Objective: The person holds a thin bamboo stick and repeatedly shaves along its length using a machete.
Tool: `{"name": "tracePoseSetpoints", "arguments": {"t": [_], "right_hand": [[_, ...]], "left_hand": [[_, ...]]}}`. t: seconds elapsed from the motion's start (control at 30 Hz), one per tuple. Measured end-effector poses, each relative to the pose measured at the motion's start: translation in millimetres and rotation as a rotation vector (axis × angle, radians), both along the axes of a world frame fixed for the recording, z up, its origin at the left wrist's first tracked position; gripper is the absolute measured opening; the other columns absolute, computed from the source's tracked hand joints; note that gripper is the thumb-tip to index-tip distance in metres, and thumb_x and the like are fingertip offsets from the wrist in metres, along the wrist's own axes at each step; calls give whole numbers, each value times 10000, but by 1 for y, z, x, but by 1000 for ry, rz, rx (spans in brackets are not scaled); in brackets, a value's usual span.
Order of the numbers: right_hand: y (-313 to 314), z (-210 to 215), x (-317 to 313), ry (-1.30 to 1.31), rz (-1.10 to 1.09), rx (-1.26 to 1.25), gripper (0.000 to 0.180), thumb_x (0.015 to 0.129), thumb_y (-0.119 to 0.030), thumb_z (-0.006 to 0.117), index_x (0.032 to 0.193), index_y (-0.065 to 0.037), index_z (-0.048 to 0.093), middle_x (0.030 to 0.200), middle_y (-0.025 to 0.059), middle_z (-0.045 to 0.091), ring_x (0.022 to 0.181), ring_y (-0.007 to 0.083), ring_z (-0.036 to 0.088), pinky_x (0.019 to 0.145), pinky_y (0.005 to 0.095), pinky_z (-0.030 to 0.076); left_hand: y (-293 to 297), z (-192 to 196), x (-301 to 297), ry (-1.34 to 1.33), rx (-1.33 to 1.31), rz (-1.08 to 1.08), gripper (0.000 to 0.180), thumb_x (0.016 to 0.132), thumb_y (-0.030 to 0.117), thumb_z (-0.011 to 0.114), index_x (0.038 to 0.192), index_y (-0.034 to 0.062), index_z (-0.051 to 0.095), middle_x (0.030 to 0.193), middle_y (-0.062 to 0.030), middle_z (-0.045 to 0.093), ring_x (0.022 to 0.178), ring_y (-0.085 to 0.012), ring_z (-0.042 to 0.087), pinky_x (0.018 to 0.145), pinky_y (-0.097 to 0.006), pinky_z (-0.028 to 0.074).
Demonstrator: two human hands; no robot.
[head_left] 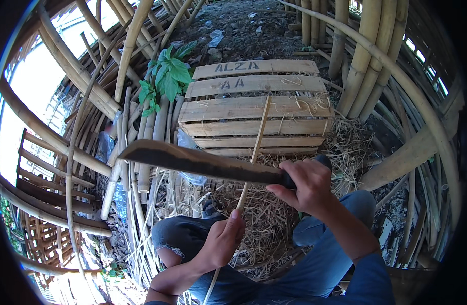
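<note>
My right hand (309,184) is wrapped round the dark handle of a machete (203,165). The broad blade points left, its curved tip beyond the crate's left side. My left hand (225,238) grips a thin pale bamboo strip (262,127), which slants up and away over the crate and also runs out below my fist. The blade crosses the strip a little above my left hand; whether they touch I cannot tell. Beyond the blade lies a slatted wooden crate (259,108) with dark markings and fine shavings on it.
Curly bamboo shavings (269,229) cover the ground between my bent legs (314,264). Bamboo poles (144,152) and a green leafy plant (168,76) are at the left, with clear plastic (190,178) beside the crate. Thick bamboo posts (368,56) and a curved pole stand at the right.
</note>
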State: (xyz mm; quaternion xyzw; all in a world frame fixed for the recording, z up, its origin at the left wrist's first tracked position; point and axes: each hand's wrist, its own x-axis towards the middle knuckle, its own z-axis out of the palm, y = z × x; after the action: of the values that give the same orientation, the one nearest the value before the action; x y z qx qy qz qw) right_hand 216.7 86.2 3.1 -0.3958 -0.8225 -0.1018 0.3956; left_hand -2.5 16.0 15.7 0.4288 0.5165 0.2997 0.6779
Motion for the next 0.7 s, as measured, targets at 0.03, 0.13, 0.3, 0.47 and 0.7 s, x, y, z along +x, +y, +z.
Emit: {"name": "tracePoseSetpoints", "arguments": {"t": [0.03, 0.13, 0.3, 0.47, 0.7], "right_hand": [[3, -5, 0, 41, 4, 9, 464, 830, -508, 649, 840, -48, 582, 553, 17, 540, 456, 154, 546, 446, 307, 434], [-4, -6, -5, 68, 16, -13, 482, 834, -524, 635, 847, -46, 583, 555, 16, 544, 452, 153, 541, 443, 306, 431], [4, 6, 5, -9, -36, 124, 491, 831, -525, 638, 869, -38, 588, 544, 14, 531, 449, 155, 537, 441, 303, 420], [11, -3, 13, 52, -74, 85, 474, 842, -512, 630, 862, -41, 586, 548, 16, 528, 438, 152, 523, 430, 305, 418], [0, 7, 13, -50, -2, 91, 454, 831, -501, 644, 823, -49, 599, 579, 33, 558, 470, 158, 551, 449, 299, 430]], "left_hand": [[0, -1, -1, -2, 2, -2, 530, 1016, 476, 273, 650, 107, 377, 559, 42, 275, 477, -79, 244, 449, -244, 192], [3, 2, -2, 5, -6, -27, 535, 1016, 474, 277, 645, 103, 379, 562, 38, 286, 479, -80, 244, 450, -245, 195], [-4, 9, 1, 33, 4, -20, 534, 1018, 470, 276, 645, 105, 388, 561, 37, 296, 471, -82, 259, 442, -246, 206], [-1, 2, -1, 48, -71, -55, 530, 1018, 470, 275, 655, 102, 389, 566, 36, 300, 475, -82, 261, 444, -244, 208], [-6, 5, 0, 61, 30, -65, 514, 1022, 453, 278, 679, 90, 398, 607, 27, 317, 522, -87, 273, 482, -251, 255]]}}
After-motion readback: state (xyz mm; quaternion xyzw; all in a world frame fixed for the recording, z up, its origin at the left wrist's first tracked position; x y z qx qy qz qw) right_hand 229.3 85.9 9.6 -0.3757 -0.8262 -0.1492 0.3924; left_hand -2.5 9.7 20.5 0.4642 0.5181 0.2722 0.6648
